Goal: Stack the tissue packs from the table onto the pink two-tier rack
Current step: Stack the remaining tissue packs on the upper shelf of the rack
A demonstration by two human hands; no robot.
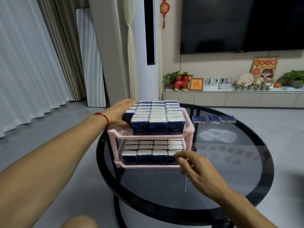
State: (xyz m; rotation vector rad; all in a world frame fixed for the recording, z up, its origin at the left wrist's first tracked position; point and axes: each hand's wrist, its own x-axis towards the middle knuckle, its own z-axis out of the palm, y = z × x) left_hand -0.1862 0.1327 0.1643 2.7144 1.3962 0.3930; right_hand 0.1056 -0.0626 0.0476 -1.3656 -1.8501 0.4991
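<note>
Right hand (pixel 195 168) low at rack's near right corner, fingers loosely spread, fingertips (pixel 178 156) touching rightmost front pack on lower tier, not curled round it. Pink two-tier rack (pixel 148 134) on round dark glass table (pixel 213 186), toward left edge. Lower tier filled with tissue packs (pixel 144 156), upright, rows of four, dark blue wrap, white tops. Upper tier packed the same, rows of three; gold crescent and small gold lettering on front faces, too small to read. Left hand (pixel 119 113) at upper tier's left side, red string bracelet (pixel 105 118) on wrist, fingers wrapped round end pack (pixel 128 115). Three loose packs (pixel 213 119) flat near far edge of table, well apart from rack. Red wall charm and framed gold character beyond, unreadable.
</note>
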